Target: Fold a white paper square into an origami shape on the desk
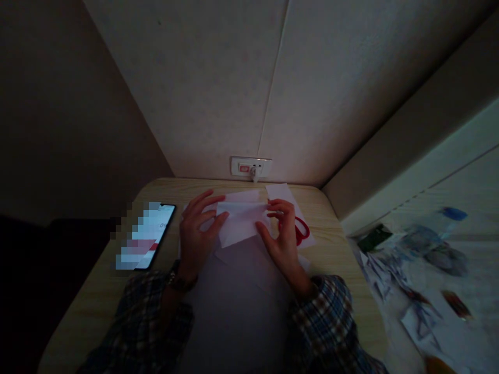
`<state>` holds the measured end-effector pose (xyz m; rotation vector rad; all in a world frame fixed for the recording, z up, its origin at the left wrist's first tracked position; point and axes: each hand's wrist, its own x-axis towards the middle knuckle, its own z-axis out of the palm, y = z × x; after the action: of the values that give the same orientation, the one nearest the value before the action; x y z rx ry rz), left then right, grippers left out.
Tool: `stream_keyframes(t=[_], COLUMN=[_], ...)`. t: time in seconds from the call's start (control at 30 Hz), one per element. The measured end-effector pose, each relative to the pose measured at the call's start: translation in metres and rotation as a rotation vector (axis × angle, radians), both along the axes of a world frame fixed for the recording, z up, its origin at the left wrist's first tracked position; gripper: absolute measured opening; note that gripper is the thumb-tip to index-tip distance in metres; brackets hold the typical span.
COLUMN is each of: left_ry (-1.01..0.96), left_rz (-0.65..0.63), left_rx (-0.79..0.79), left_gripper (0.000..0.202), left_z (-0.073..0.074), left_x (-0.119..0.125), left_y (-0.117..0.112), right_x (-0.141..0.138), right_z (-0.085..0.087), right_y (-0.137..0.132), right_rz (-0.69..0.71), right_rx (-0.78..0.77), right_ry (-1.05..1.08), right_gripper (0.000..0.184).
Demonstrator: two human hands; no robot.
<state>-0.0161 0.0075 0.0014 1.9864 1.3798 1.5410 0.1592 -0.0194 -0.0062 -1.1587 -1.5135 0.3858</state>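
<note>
A small piece of white paper (239,226) is held up over the table between my two hands. My left hand (198,226) grips its left side, with the thumb on the near face and the fingers at the top edge. At the right side, my right hand (283,231) pinches it between thumb and fingers. More white paper (245,196) lies behind and beneath the held piece. Scissors with red handles (303,232) rest just right of my right hand, on another white sheet (283,190); their blades are hidden.
A lit phone (158,234) lies on the left of the wooden table (339,249). A wall socket (251,167) with a plug is at the back. To the right, lower down, are a plastic bottle with a blue cap (432,231) and scattered paper scraps (384,280).
</note>
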Motion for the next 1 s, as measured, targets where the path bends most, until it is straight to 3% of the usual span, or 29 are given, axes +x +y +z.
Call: stream_keyframes(t=[0.23,0.43,0.67,0.8,0.9,1.0], left_ry=[-0.174,-0.280,-0.192,-0.323,-0.342,-0.177], left_rz=[0.032,0.026,0.085,0.103,0.101,0.101], left_rx=[-0.125,-0.321,-0.298,-0.316,-0.213,-0.057], left_gripper=[0.012,0.021,0.013,0.038,0.052,0.035], left_z=[-0.0057,-0.0077,-0.0056,-0.0064,-0.0067,-0.0053], left_x=[-0.0007,-0.0001,0.0014,0.0063,0.0089,0.0078], left_y=[0.0008,0.0011,-0.0014,-0.0044,-0.0061,-0.0071], right_x=[-0.0016,-0.0007,0.0018,0.0011,-0.0015,-0.0051], right_z=[-0.0059,-0.0043,-0.0068,-0.0067,-0.0056,-0.0035], right_y=[0.0016,0.0033,0.0057,0.0051,0.0031,0.0001], right_rz=[-0.029,0.105,0.151,0.151,0.129,0.097], right_rx=[-0.153,-0.364,-0.385,-0.406,-0.419,-0.412], right_ry=[-0.017,0.158,0.341,0.383,0.369,0.346], right_gripper=[0.031,0.012,0.008,0.008,0.012,0.016])
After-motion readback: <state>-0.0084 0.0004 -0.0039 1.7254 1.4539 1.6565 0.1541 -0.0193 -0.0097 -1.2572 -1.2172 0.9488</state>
